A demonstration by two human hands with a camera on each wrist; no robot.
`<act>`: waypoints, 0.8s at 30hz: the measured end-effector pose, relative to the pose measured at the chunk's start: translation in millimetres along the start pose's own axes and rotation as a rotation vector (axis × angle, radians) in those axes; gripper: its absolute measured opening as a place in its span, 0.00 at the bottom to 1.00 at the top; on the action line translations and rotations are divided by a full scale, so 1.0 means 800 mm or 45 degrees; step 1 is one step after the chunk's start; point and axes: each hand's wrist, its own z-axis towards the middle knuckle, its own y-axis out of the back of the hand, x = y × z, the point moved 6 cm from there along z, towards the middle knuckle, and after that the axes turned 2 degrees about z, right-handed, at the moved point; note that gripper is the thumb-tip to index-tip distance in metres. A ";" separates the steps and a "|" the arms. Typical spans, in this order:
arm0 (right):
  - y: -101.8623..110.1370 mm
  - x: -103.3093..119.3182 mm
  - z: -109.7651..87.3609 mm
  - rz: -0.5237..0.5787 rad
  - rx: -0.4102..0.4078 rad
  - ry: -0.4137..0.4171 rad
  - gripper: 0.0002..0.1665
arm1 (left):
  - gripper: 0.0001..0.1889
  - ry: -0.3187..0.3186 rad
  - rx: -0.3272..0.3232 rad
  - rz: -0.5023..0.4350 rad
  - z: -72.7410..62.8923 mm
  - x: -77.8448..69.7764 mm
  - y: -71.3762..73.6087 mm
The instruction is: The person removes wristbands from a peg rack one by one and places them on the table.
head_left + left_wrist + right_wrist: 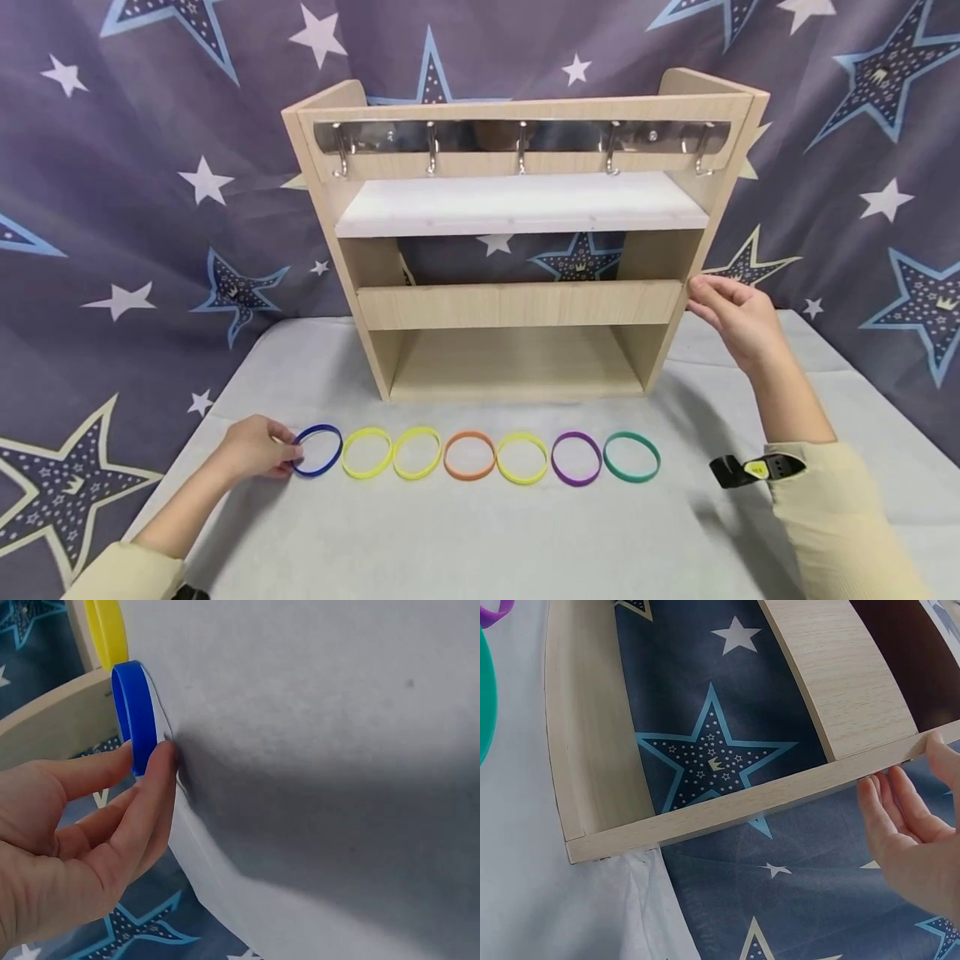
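At the left end of a row on the white cloth, my left hand pinches a blue wristband between thumb and fingers. In the left wrist view, the blue band is seen edge-on at the fingertips, low against the cloth. My right hand holds the right side panel of a wooden shelf. The right wrist view shows the thumb at the panel's front edge and the other fingertips against its outer side.
Right of the blue band lie yellow bands, an orange band, a purple band and a green band. A metal strip with several hooks runs across the shelf's top. Starred fabric hangs behind.
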 end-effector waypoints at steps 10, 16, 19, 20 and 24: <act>0.000 0.001 -0.001 -0.101 0.001 -0.027 0.03 | 0.10 -0.062 -0.043 0.283 -0.006 -0.014 0.005; -0.003 0.004 -0.001 -0.191 0.006 -0.032 0.03 | 0.16 -0.122 -0.053 0.417 -0.007 -0.023 0.018; -0.001 0.008 -0.002 -0.238 0.000 -0.037 0.03 | 0.20 -0.206 -0.091 0.481 -0.006 -0.034 0.029; 0.000 0.009 -0.003 -0.255 -0.002 -0.040 0.03 | 0.21 -0.242 -0.109 0.487 -0.006 -0.039 0.033; 0.010 0.015 -0.011 -0.495 -0.025 -0.028 0.08 | 0.24 -0.396 -0.238 0.491 -0.012 -0.059 0.052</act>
